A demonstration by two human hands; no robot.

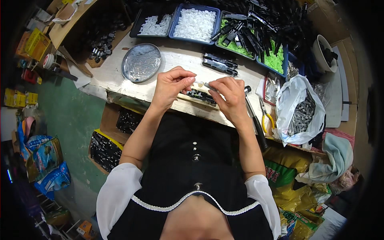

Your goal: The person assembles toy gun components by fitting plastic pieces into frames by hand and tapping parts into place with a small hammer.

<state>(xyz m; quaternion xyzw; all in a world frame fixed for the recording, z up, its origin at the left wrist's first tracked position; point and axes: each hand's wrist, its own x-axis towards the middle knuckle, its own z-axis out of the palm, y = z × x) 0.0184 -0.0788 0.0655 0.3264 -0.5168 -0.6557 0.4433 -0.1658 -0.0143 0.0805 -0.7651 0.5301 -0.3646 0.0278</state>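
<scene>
Near the bench's front edge my two hands meet over a black slotted part (202, 96). My left hand (173, 86) pinches a small whitish piece (198, 84) between thumb and fingertips. In my right hand (230, 95), the fingers are closed on a small grey piece (208, 85), its end pointing at the whitish one. Whether the two pieces touch is too small to tell. Just beyond my hands lie more black slotted parts (220, 65), side by side. A round metal dish (141, 63) with a shiny film or grease inside is left of them.
Blue trays hold white pieces (195, 25) and green pieces (274, 60), with black parts (248, 34) heaped over them. At right are a hammer (256, 120), yellow-handled pliers (267, 116) and a white bag (286, 106) of grey parts. Below the bench stands a box (105, 149) of black parts.
</scene>
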